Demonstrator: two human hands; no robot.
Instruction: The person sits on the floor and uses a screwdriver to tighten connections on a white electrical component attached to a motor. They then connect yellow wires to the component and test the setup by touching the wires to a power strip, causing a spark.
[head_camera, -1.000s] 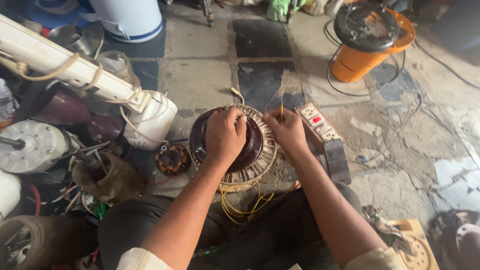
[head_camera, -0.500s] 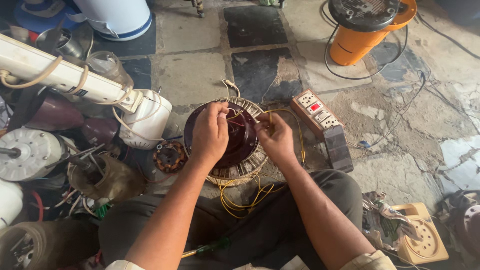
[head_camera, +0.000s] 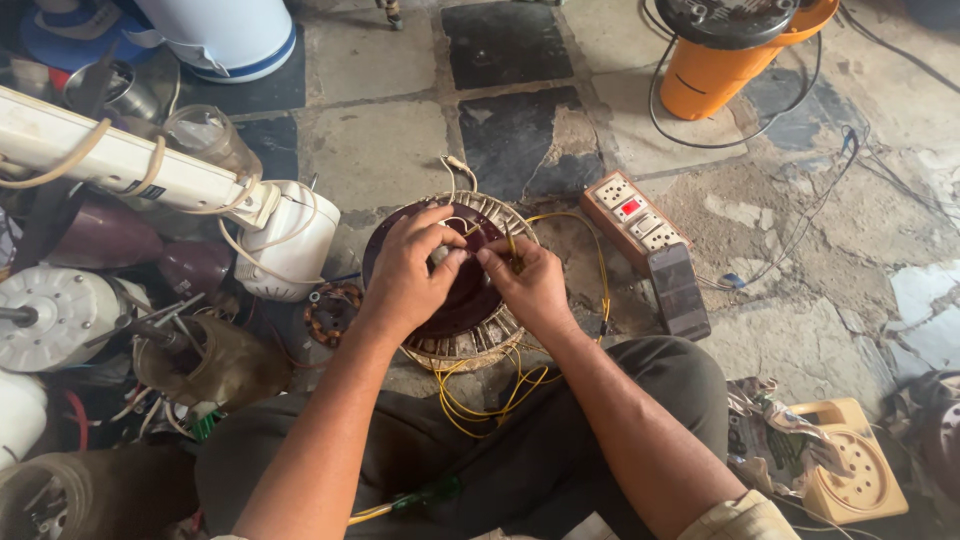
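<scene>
Both hands, left hand (head_camera: 405, 275) and right hand (head_camera: 528, 282), pinch thin wires atop the round fan motor (head_camera: 455, 290); a switchboard (head_camera: 632, 212) lies at three o'clock.

Both hands, the left hand (head_camera: 405, 275) and right hand (head_camera: 530, 285), meet on the fan stator (head_camera: 455, 345) (floor-set, before the knees); a power strip (head_camera: 630, 212) lies right, a phone (head_camera: 679, 290) just beside it.

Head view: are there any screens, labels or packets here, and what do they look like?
Phone: on the floor right of the hands, flat, dark blank screen.
Crumpled packet: by the right knee, shiny, green and silver.
Label: small dark mark on the white bar, left.
</scene>
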